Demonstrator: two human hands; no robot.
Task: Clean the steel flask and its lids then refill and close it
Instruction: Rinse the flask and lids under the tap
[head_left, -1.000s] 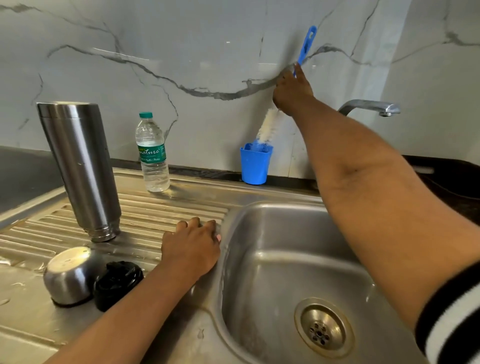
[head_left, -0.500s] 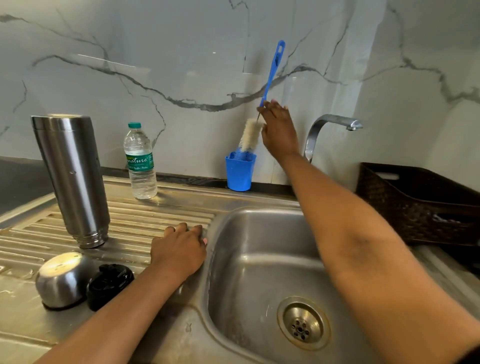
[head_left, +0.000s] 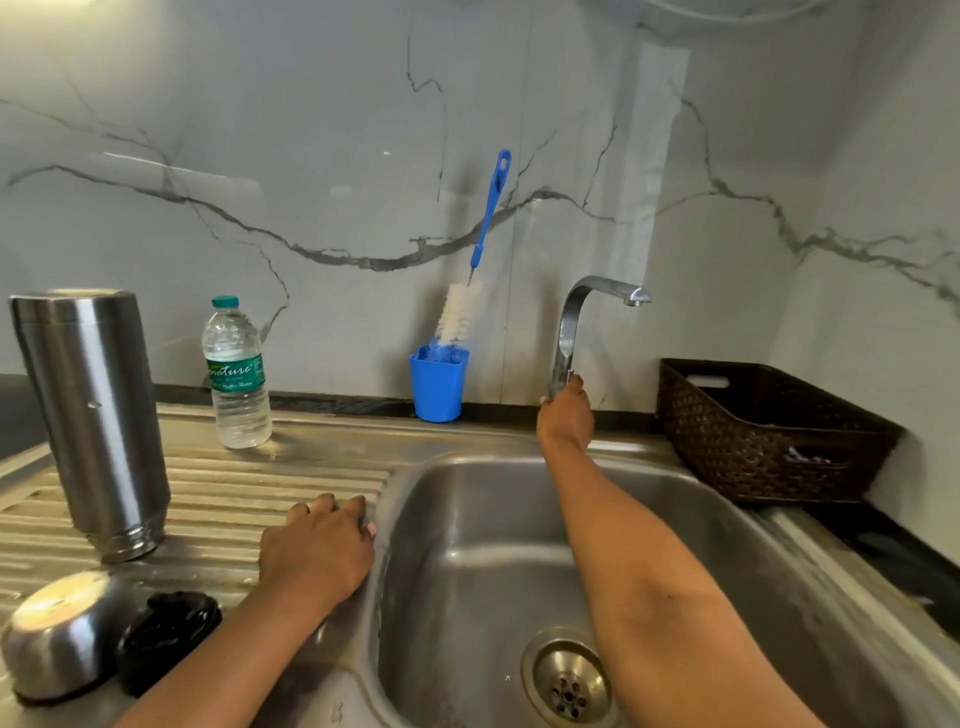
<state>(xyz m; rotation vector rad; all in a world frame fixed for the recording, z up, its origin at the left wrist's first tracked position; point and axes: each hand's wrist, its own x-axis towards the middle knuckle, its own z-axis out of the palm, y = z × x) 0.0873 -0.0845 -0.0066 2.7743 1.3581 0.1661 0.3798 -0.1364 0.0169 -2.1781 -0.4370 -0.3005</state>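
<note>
Sink basin of stainless steel (head_left: 467, 519) occupies the centre-right, with its ribbed steel drainboard (head_left: 260, 483) to the left. Tall cylindrical steel flask (head_left: 93, 415) stands upright, mouth-down, on the drainboard, with neither hand on it. Dark brown woven basket (head_left: 753, 441) sits to the right of the sink. Curved chrome tap (head_left: 571, 312) rises behind the basin. Right hand (head_left: 565, 418) has its fingers wrapped round the tap's lower stem. Left hand (head_left: 317, 551) lies palm-down at the drainboard's basin edge, fingers relaxed, holding nothing. Clear plastic water bottle (head_left: 236, 379) stands near the wall. Blue plastic cup (head_left: 437, 387) holds 1 blue-handled white bottle brush (head_left: 460, 312). 2 lids sit side by side at the near left: domed steel lid (head_left: 57, 634) and black plastic lid (head_left: 169, 639).
</note>
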